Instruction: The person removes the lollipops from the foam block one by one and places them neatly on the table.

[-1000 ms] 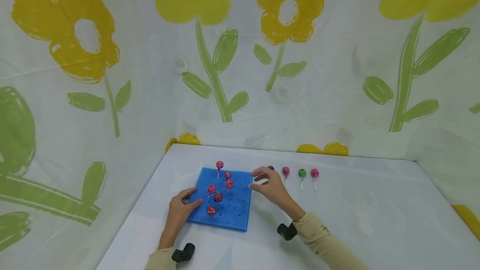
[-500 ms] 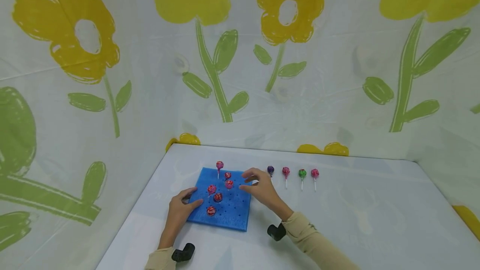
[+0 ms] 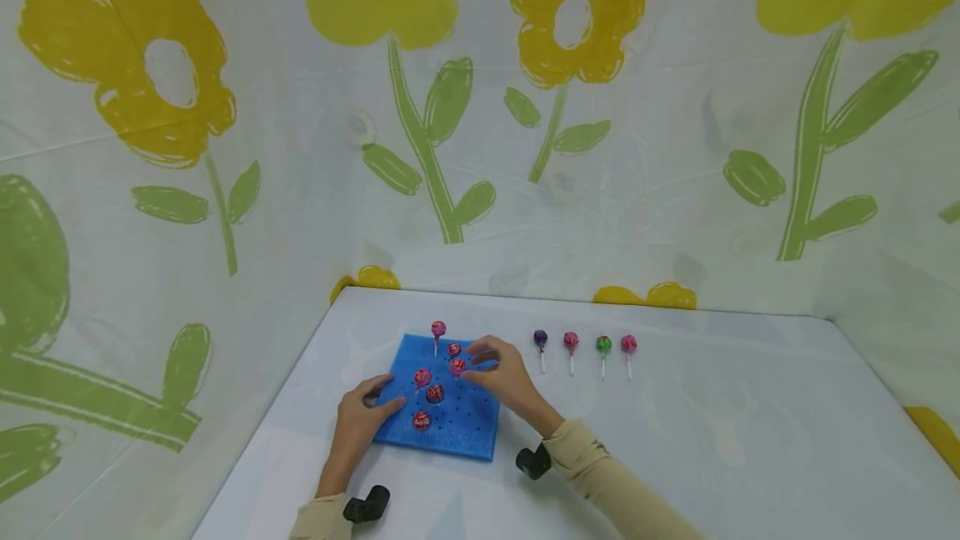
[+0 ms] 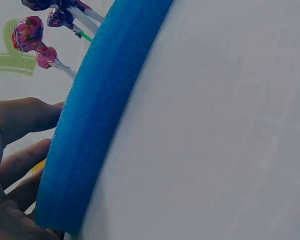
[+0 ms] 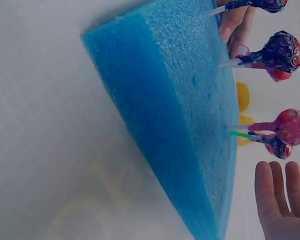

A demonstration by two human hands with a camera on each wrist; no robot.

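Changes we list since a second ago: right hand [image 3: 504, 373], shifted leftward from the right edge of the blue board [image 3: 468, 438] to a place over it, fingertips now just beside a pink lollipop [image 3: 457, 367], contact unclear to us; right sleeve [image 3: 600, 469] and black wrist camera [image 3: 533, 462], carried left with it; purple lollipop [image 3: 540, 337], formerly mostly hidden from us behind that hand, now fully visible, stick included

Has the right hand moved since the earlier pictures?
Yes. In the head view, the right hand has moved left, farther over the blue foam and away from the green lollipop.
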